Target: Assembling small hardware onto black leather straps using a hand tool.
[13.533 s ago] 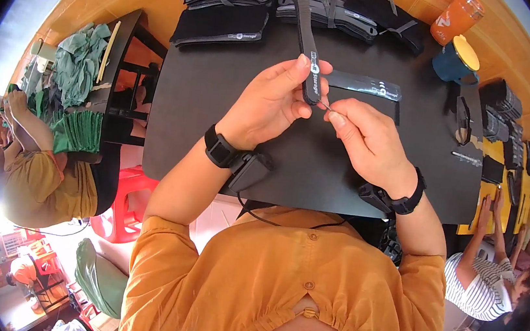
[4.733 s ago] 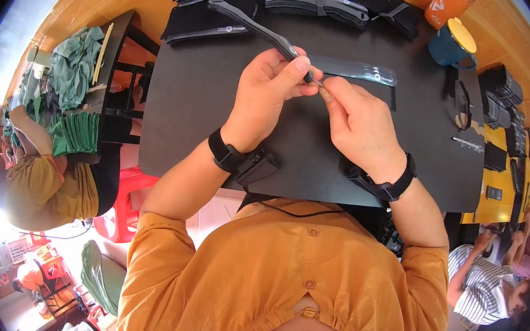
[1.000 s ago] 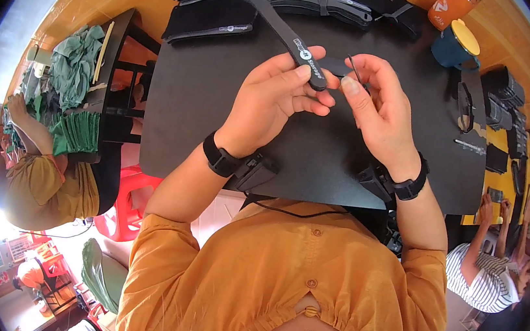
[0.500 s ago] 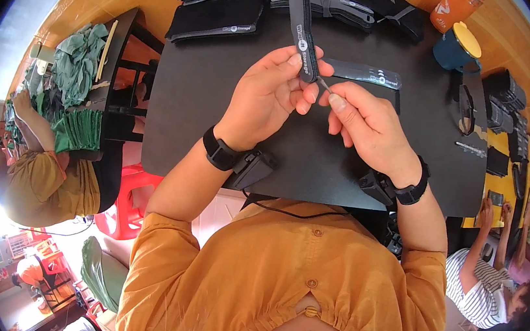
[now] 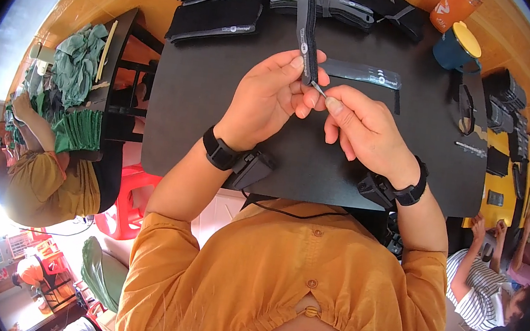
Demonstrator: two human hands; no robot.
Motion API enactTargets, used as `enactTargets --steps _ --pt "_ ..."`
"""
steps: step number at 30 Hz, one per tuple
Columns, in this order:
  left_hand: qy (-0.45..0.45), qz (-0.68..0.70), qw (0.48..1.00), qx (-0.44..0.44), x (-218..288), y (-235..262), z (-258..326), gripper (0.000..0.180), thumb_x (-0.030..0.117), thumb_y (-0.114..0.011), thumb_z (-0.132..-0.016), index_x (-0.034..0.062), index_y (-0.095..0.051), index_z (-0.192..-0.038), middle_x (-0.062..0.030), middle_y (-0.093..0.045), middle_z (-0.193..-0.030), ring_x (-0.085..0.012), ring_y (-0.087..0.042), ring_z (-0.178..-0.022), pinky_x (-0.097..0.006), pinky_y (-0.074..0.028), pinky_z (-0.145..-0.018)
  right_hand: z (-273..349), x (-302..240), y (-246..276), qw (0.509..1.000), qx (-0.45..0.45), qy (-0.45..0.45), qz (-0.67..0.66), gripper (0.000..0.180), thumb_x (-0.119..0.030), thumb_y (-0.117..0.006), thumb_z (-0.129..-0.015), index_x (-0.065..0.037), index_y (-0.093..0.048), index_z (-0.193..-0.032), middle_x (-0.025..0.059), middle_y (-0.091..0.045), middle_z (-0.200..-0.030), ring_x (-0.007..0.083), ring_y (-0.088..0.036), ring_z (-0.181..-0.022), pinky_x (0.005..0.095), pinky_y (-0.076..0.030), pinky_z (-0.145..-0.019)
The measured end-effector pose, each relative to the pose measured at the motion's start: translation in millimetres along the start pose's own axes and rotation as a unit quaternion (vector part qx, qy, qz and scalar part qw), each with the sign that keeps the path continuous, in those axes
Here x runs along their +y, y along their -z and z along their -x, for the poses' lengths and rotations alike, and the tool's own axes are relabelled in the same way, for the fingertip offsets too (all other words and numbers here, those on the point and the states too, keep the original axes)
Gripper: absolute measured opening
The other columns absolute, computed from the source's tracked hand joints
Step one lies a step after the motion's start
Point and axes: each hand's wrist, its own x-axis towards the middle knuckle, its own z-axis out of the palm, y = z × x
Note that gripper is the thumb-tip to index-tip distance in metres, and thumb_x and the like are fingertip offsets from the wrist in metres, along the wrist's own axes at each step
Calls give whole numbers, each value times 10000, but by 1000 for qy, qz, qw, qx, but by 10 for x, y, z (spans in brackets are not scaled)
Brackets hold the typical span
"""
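Observation:
My left hand [image 5: 270, 88] is closed around the lower end of a long dark fabric strip [image 5: 305, 29] with a grey printed band. The strip stands up from the fingers toward the far side of the table. Thumb and fingertips of my right hand [image 5: 365, 121] pinch a thin, light metallic piece [image 5: 319, 89]. Its tip touches the strip's lower end; my fingers hide too much of it to tell its kind. Behind the right hand, a flat grey-and-black strip [image 5: 360, 73] with a similar printed band lies on the table.
Stacks of black-and-grey fabric pieces [image 5: 213, 19] and tied bundles [image 5: 322, 5] line the dark table's [image 5: 187, 104] far edge. A blue mug [image 5: 456, 50] with a yellow lid and an orange bottle [image 5: 454, 9] stand far right. Co-workers sit at both sides.
The strip has turned in my left hand, so its printed band now faces more to the side. My right hand has shifted slightly down, showing more of the metallic piece.

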Motion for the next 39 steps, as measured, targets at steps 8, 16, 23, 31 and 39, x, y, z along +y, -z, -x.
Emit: enactTargets --steps 8,16,23,31,39 --pt "1 -29 1000 6 27 -11 6 321 212 -467 -1026 -11 -533 -1247 -125 -663 -1033 -162 -627 -762 -267 -491 -620 -7 -6 -4 1000 8 -1 18 231 -209 -465 -1026 -61 -625 -1104 18 -604 -656 87 -510 -473 244 -408 -449" --pt "2 -69 998 16 10 -18 17 310 209 -548 -1001 13 -541 -1241 -125 -674 -1041 -124 -624 -737 -253 -491 -602 -22 -11 -15 1000 12 17 21 203 -182 -485 -1019 -45 -627 -1066 31 -597 -648 115 -565 -560 272 -443 -535" --pt "-38 -108 991 74 -31 -107 32 281 168 -539 -1003 0 -550 -1229 -160 -680 -1059 -139 -643 -710 -261 -535 -601 -33 -30 -39 999 35 1 35 180 -156 -487 -1010 -31 -616 -1023 46 -591 -643 136 -581 -592 286 -452 -566" --pt "-42 -106 990 80 -82 -112 34 283 161 -537 -1003 -14 -551 -1225 -172 -681 -1056 -147 -651 -698 -263 -547 -603 -49 -12 -54 997 39 27 57 171 -145 -482 -1007 -27 -601 -979 65 -591 -642 156 -582 -575 294 -451 -549" --pt "-53 -123 988 78 -151 -105 28 295 179 -501 -1021 -27 -548 -1227 -182 -679 -1091 -144 -648 -682 -261 -553 -608 -60 57 -94 994 54 59 69 162 -128 -475 -1005 -32 -584 -933 65 -619 -698 158 -586 -577 293 -467 -556"
